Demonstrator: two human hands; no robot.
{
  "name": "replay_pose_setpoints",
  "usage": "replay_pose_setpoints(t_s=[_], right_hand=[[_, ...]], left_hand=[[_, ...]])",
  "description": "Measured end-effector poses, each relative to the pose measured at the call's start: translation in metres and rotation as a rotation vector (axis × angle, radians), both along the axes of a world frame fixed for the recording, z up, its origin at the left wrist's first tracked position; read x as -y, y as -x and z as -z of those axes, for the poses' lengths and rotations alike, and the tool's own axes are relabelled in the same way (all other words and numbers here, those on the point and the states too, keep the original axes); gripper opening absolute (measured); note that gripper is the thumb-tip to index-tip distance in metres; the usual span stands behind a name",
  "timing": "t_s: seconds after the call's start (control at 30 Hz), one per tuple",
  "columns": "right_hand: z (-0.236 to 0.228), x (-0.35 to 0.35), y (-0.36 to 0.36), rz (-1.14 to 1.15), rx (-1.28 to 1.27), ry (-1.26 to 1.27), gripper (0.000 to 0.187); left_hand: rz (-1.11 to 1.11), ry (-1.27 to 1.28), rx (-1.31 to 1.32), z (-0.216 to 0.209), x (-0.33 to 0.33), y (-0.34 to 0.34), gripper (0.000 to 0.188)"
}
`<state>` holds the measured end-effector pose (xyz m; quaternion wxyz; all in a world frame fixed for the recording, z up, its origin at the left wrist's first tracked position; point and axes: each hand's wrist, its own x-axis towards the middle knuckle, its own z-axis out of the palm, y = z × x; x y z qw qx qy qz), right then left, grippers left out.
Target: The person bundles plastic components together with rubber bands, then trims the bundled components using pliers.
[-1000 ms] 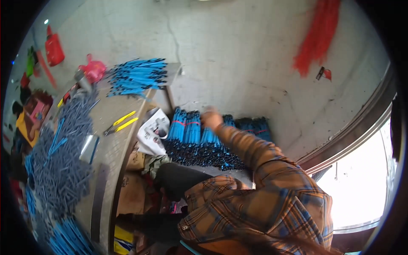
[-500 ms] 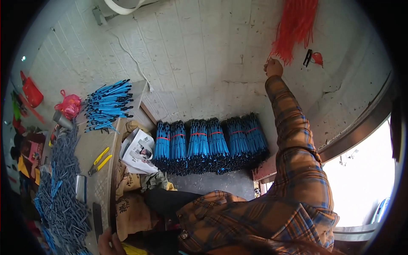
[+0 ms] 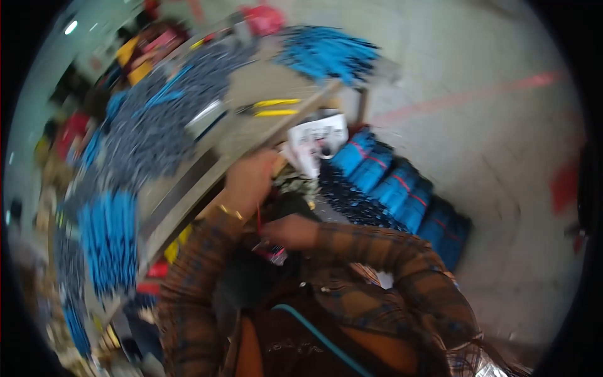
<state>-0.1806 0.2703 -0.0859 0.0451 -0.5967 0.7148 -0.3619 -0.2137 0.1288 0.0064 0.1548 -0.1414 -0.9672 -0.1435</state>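
Both of my hands are close together over my lap, smeared by motion, beside the table's front edge. My right hand [image 3: 291, 231] is closed, with a thin red strand [image 3: 259, 217] at its fingertips. That strand runs up toward my left hand [image 3: 251, 179], whose fingers are too blurred to read; a gold-coloured bracelet sits at its wrist. On the table [image 3: 248, 135] near my left hand lie yellow-handled pliers [image 3: 270, 108] and a heap of grey sticks [image 3: 147, 119].
Blue sticks with black ends [image 3: 330, 53] lie at the table's far end, another blue batch [image 3: 110, 239] at the left. Bundles tied in red [image 3: 389, 182] stand by the wall. White printed paper [image 3: 317, 141] sits beside the table. A red patch [image 3: 565, 185] blurs at the right.
The view has swung left toward the table. My right hand has come down from the hanging red strands to my lap, beside my left hand, and a red strand shows between them.
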Motion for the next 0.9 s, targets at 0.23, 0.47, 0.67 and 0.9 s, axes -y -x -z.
replay_pose_setpoints(t_s=[0.23, 0.47, 0.67, 0.9], right_hand=[[0.108, -0.107, 0.117, 0.407, -0.036, -0.488, 0.014], [0.075, -0.072, 0.135, 0.323, -0.214, -0.702, 0.027], [-0.084, 0.044, -0.012, -0.504, 0.450, -0.099, 0.027], [-0.187, 0.189, -0.039, -0.795, 1.004, 0.502, 0.084]], left_hand=[[-0.662, 0.473, -0.359, -0.157, 0.184, -0.068, 0.021], [-0.741, 0.741, -0.291, -0.209, 0.181, -0.098, 0.023], [-0.657, 0.551, -0.270, -0.237, 0.129, -0.116, 0.026], [-0.392, 0.238, -0.224, -0.230, 0.158, -0.172, 0.027]])
